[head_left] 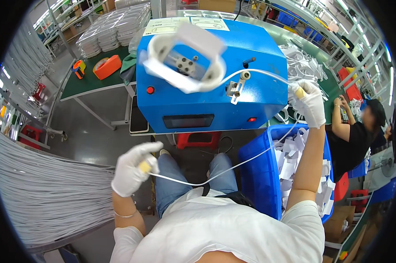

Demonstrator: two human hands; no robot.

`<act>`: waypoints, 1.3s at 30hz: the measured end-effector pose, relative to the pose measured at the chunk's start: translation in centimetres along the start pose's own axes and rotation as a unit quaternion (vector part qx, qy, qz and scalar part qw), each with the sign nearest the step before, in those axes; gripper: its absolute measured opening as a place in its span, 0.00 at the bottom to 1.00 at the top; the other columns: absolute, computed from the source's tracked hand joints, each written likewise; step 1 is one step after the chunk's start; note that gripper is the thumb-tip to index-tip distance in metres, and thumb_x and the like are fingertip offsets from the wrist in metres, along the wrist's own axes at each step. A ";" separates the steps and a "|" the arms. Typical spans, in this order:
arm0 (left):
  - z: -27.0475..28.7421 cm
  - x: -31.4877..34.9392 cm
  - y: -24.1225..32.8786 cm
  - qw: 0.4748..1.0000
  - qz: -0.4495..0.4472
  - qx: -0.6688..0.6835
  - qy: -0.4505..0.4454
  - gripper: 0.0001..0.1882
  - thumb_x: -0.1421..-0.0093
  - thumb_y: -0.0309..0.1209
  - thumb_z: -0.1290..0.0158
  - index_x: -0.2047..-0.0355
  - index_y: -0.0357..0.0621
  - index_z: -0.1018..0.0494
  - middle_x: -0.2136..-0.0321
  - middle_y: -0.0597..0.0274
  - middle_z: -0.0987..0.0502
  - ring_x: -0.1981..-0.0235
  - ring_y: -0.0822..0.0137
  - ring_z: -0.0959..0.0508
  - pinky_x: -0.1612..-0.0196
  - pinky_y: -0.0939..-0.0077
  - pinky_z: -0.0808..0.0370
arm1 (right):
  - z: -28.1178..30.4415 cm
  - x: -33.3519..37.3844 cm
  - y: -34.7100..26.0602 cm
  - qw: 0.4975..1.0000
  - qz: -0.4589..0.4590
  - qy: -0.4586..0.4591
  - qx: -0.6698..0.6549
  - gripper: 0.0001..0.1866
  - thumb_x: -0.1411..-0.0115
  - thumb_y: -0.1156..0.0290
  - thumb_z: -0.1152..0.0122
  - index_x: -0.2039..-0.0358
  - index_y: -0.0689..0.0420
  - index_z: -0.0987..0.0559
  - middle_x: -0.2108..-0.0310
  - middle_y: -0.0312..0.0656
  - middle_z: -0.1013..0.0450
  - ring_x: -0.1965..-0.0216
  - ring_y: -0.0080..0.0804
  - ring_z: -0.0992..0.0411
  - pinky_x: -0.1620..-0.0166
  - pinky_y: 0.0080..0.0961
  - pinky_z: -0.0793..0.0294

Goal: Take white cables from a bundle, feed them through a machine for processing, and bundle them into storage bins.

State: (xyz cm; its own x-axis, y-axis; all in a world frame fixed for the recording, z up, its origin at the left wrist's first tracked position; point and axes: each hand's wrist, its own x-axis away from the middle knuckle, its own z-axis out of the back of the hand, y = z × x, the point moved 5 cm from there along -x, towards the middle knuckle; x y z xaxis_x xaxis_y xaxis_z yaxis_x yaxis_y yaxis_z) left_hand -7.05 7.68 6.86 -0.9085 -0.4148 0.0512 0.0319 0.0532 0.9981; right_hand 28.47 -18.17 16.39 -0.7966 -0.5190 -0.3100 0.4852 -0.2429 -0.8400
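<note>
My left hand (130, 173), in a white glove with a yellow fingertip cover, is closed on a thin white cable (255, 155) above my left thigh. From there the cable sags across my lap and rises to my right hand (311, 105). That hand, also gloved, grips the cable beside the right end of a blue machine (261, 52). Another stretch of white cable runs from the right hand past a small metal guide (237, 87) to a white winding frame (215, 76) on the machine's front. The frame is blurred.
A blue bin (259, 171) of white pieces stands at my right. Long white cables (48, 188) hang in a mass at my left. Orange tape (107, 67) lies on the green table (81, 85); stacked clear trays (114, 30) sit behind. Another person (353, 136) works at right.
</note>
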 end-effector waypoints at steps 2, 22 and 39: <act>-2.1 -0.5 -1.6 0.996 0.000 -0.016 -0.085 0.20 0.40 0.26 0.47 0.48 0.35 0.32 0.71 0.63 0.25 0.71 0.76 0.26 0.65 0.83 0.28 | 0.3 0.8 0.7 0.999 -0.040 -0.010 0.001 0.11 0.42 0.65 0.39 0.73 0.60 0.20 0.79 0.27 0.31 0.76 0.13 0.37 0.72 0.12 0.40; -12.7 -2.8 -16.1 0.949 0.095 -0.203 -0.219 0.18 0.39 0.30 0.49 0.48 0.39 0.31 0.58 0.56 0.23 0.56 0.65 0.24 0.50 0.74 0.30 | -5.1 3.3 -0.9 0.966 -0.124 -0.108 -0.199 0.12 0.41 0.66 0.41 0.71 0.64 0.24 0.84 0.30 0.37 0.90 0.13 0.46 0.88 0.13 0.49; -13.7 -4.0 -15.4 0.917 0.041 -0.289 -0.272 0.16 0.42 0.32 0.48 0.53 0.44 0.27 0.62 0.54 0.22 0.61 0.60 0.23 0.55 0.71 0.28 | -5.3 3.6 -0.8 0.965 -0.107 -0.062 -0.232 0.14 0.40 0.63 0.41 0.72 0.63 0.22 0.83 0.32 0.34 0.90 0.17 0.38 0.87 0.12 0.41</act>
State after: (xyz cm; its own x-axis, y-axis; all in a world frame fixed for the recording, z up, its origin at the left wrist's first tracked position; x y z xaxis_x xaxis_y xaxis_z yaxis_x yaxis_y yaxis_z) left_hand 1.78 -3.93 -8.20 -0.9616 0.0913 0.2587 0.1823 -0.4923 0.8512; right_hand 23.27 -15.47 13.60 -0.7974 -0.5986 -0.0765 0.0786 0.0226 -0.9967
